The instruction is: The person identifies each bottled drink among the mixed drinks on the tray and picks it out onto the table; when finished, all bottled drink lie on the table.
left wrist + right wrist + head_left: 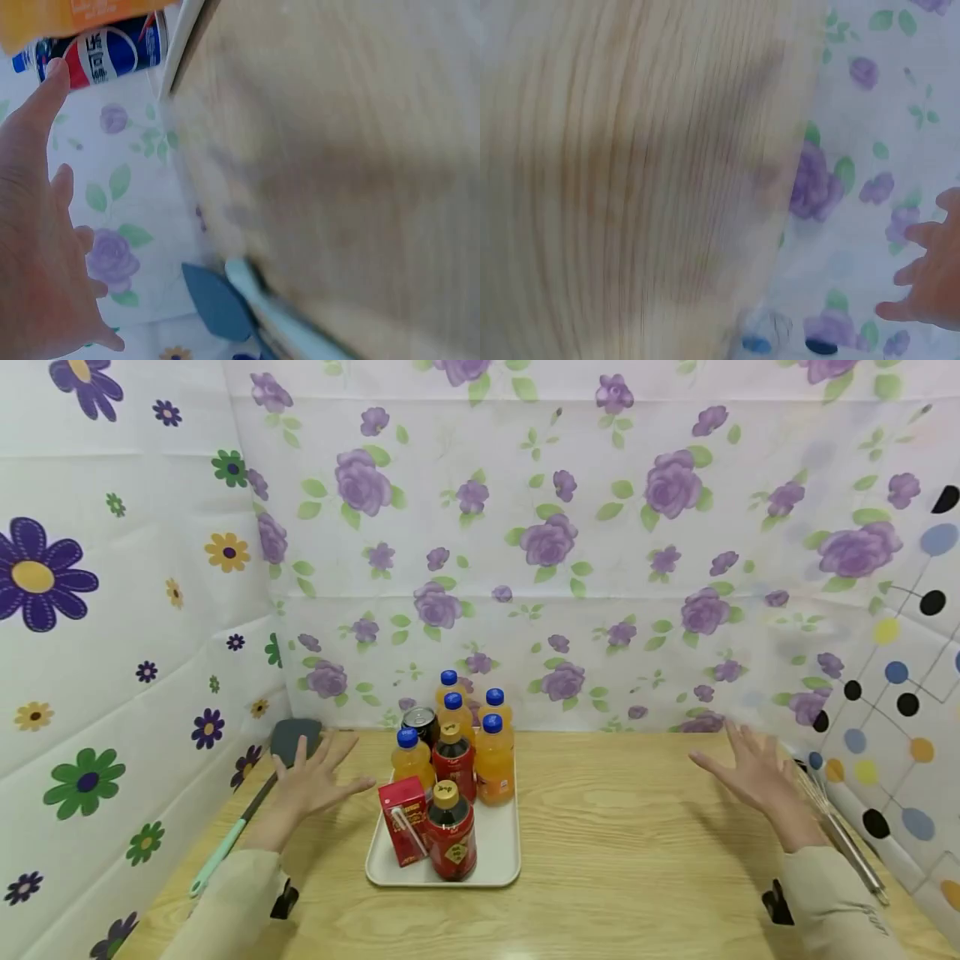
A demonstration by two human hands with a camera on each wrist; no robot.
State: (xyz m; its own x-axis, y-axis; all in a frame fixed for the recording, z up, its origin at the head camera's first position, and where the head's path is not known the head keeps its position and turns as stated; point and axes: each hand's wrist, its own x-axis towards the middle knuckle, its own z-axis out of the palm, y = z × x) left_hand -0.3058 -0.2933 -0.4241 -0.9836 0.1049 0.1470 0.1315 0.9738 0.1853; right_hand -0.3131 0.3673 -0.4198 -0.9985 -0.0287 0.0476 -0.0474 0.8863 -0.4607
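My left hand point(311, 781) hovers with fingers spread, left of a white tray point(495, 872) and holding nothing. My right hand point(757, 772) is raised over the right side of the table, fingers apart and empty. On the tray stand several orange bottles point(495, 766) with blue caps, two dark bottles point(452, 843) with red labels and gold caps, a red carton point(403, 827) with a straw on its side, and a black can point(422, 725). In the left wrist view, the can point(101, 56) has a blue label beyond the thumb.
A spatula with a mint handle point(217, 858) and dark blade point(296, 742) lies along the table's left edge. At the right edge lies a metal whisk point(847, 843). Flowered cloth point(547, 635) hangs behind the wooden table point(615, 843), and patterned cloth covers both sides.
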